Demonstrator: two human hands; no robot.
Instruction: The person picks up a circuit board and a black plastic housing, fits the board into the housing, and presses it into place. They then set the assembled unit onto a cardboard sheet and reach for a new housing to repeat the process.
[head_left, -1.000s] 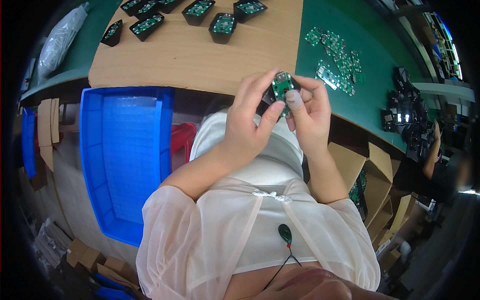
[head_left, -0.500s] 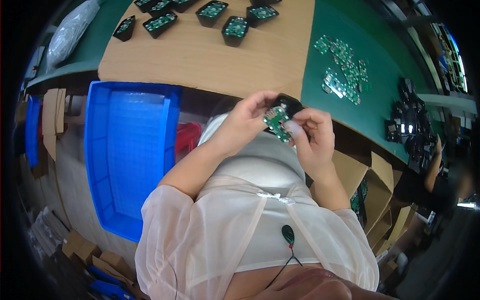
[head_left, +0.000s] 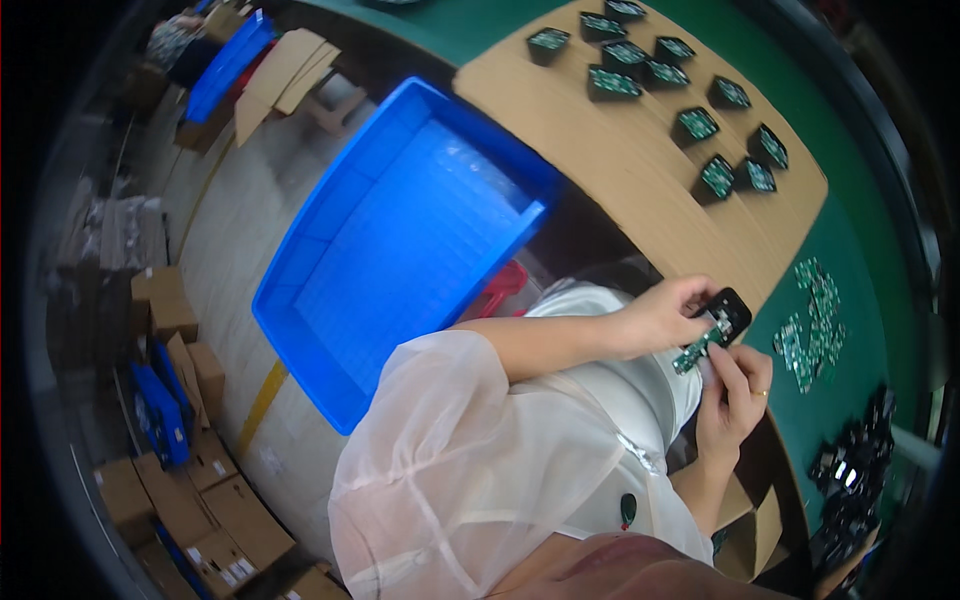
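My left hand (head_left: 668,312) and my right hand (head_left: 735,392) meet over my lap at the table's edge. Between them are a small black plastic housing (head_left: 730,305) and a green circuit board (head_left: 698,348). The left fingers grip the housing from above. The right fingers pinch the lower end of the board, which tilts against the housing's open side. My sheer white sleeve (head_left: 450,440) covers the left upper arm.
A cardboard sheet (head_left: 620,170) on the green table (head_left: 860,270) carries several black housings with green boards (head_left: 700,125). Loose green boards (head_left: 812,320) lie to the right, black empty housings (head_left: 850,480) further right. A blue bin (head_left: 400,250) stands left; cardboard boxes (head_left: 190,480) line the floor.
The view has swung left, so the table sits at the upper right now. Both hands have come down from the table's edge toward my lap, still holding the housing and board.
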